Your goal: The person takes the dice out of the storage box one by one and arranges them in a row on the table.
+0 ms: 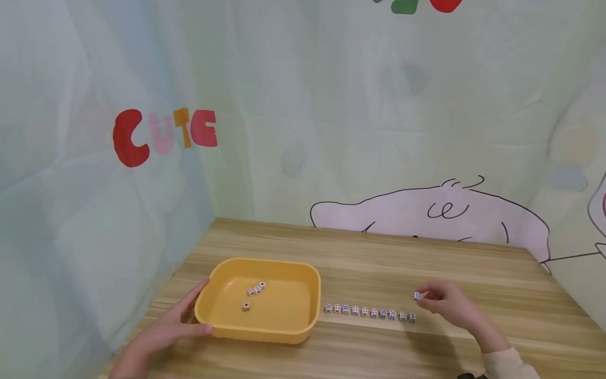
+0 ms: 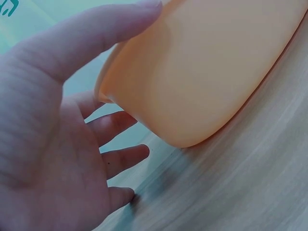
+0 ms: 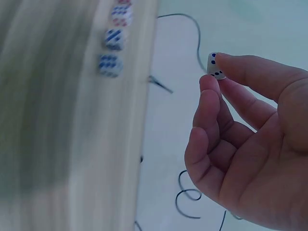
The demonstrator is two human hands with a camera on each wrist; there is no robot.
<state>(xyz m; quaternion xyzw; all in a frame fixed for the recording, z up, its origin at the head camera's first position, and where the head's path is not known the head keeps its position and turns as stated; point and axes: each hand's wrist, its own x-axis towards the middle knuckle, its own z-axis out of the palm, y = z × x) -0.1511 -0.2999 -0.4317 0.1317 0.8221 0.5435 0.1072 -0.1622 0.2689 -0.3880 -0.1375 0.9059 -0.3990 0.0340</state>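
Yellow plastic makes up the shallow tray (image 1: 310, 295) sitting at the lower left of centre in the head view, on a pale wood-grain table (image 1: 426, 263). The left hand (image 1: 163, 331) lies against the tray's near-left corner, thumb along the rim and fingers spread and nearly straight along its outer wall; the left wrist view shows the same, with the thumb over the tray's edge and the fingers relaxed beside it, clasping nothing. Inside the tray lie four loose dice (image 1: 255, 290), three clustered toward the back and one apart nearer the front.

To the right of the tray, a row of dice (image 1: 369, 311) runs across the table in a straight line toward the lower right. Just above the right end of that row, the right hand (image 1: 447, 302) pinches a single white die (image 1: 417, 296) between thumb and index fingertip, clear of the table. The right wrist view shows this die (image 3: 215, 66) with dark blue pips, gripped at the fingertips (image 3: 210, 84) while the other fingers curl loosely beneath. A cream sleeve (image 1: 508, 366) covers the right wrist. Behind the table hangs a pale green cartoon-printed cloth backdrop (image 1: 331, 105).
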